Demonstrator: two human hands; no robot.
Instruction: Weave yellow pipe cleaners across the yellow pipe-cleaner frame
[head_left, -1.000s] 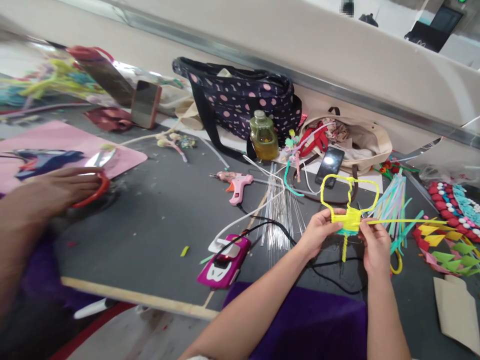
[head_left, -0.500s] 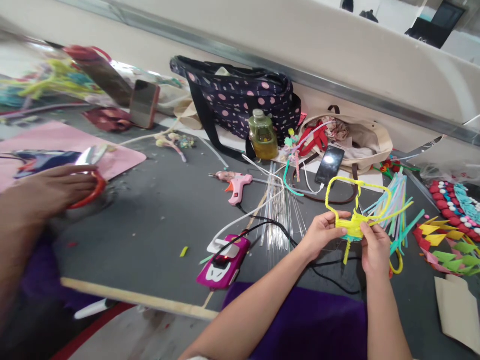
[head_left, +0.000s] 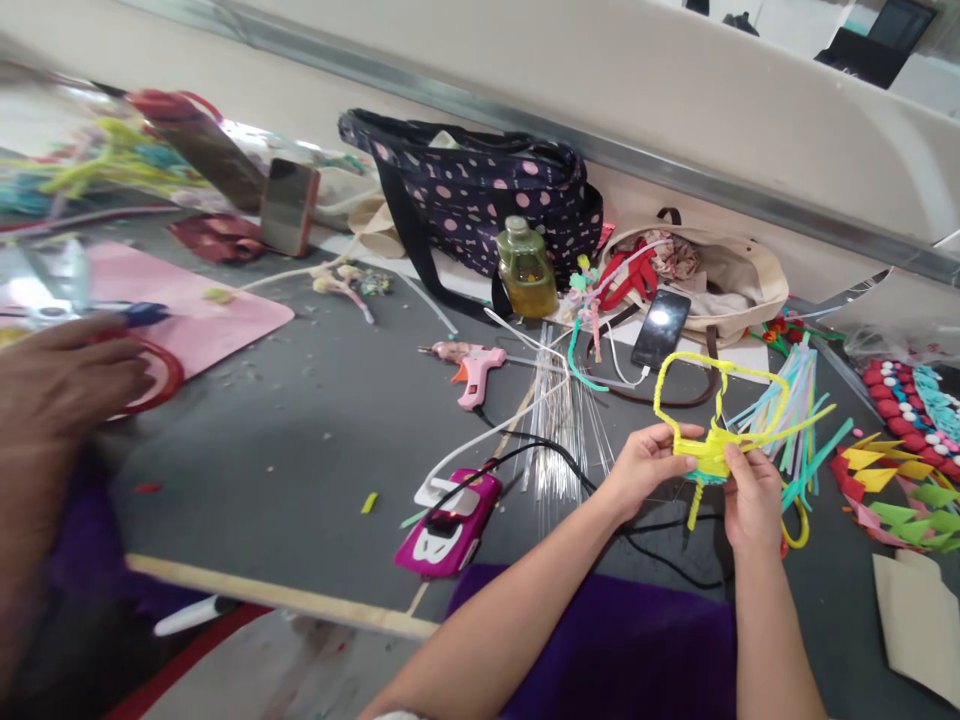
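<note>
Both of my hands hold a yellow pipe-cleaner frame [head_left: 720, 437] above the right part of the table. My left hand [head_left: 651, 468] pinches its lower left part between thumb and fingers. On the lower right, my right hand [head_left: 752, 500] grips it the same way. The frame has two open loops, a twisted stem pointing down and a bit of teal at its base. Just behind it lies a bundle of pastel pipe cleaners [head_left: 796, 415]. Left of my hands, a fan of thin clear strands [head_left: 559, 430] is spread on the table.
At the left, another person's hand [head_left: 67, 375] holds red-handled scissors [head_left: 161, 378]. A pink glue gun [head_left: 469, 370] and a magenta power strip [head_left: 450, 525] with cables lie mid-table. Behind stand a dark patterned bag [head_left: 480, 190], a green bottle [head_left: 525, 270] and a phone [head_left: 660, 330].
The other person's hand and scissors have moved left, and the blades now stand apart. My hands and the yellow frame have hardly moved.
</note>
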